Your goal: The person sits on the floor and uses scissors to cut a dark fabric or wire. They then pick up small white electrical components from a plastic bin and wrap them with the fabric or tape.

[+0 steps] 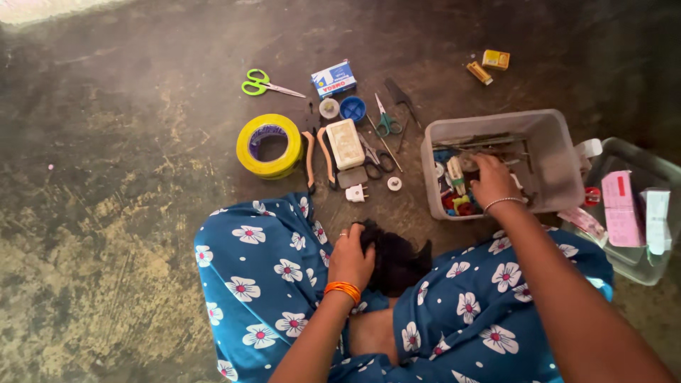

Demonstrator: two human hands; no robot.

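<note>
You wear a blue garment [262, 284] printed with white, red-centred flowers across both knees, an orange bangle [343, 289] on your bare left wrist, a thin ring on that hand [352, 257], and a slim silvery bracelet [502, 203] on your right wrist.

Head view, steeply down, near floor [106, 177]

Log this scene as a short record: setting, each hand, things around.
setting: person sitting on a dark floor, blue flowered cloth over the lap
left hand: gripping black cloth on the lap
right hand: reaching into a grey bin of small items
floor items: yellow tape roll, green scissors, blue box
far right: clear tub
</note>
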